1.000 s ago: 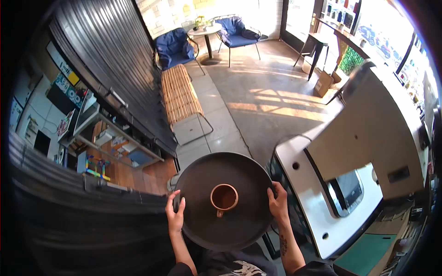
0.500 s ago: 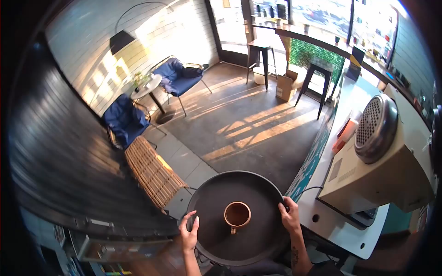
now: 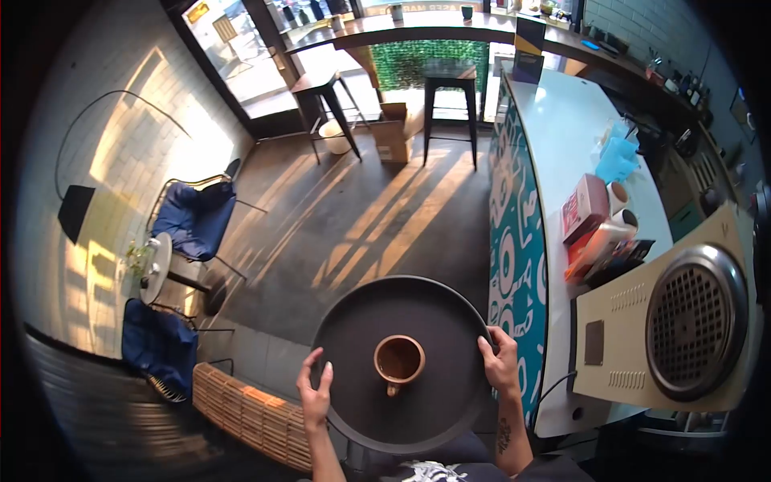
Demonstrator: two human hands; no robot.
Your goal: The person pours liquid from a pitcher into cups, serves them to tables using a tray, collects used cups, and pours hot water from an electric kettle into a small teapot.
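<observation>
A round black serving tray [image 3: 450,410] is held level in front of my body. My left hand [image 3: 316,391] grips its left rim, thumb on the upper side. On the opposite rim, my right hand [image 3: 501,361] is closed the same way; the fingers beneath the tray are hidden. Near the tray's middle stands a brown cup [image 3: 399,359], upright, with its handle toward me. Dark liquid seems to be inside it.
A white counter [image 3: 554,120] with a teal patterned front runs along the right, bearing a beige machine [image 3: 614,337] and a blue plastic item [image 3: 618,157]. Two black stools [image 3: 448,80] and a cardboard box [image 3: 392,140] stand ahead. Blue-cushioned chairs [image 3: 193,217] and a wicker bench [image 3: 249,410] are left.
My view has turned to the right, bringing more of the counter into sight. Both hands still hold the tray, and the cup keeps roughly its place on it.
</observation>
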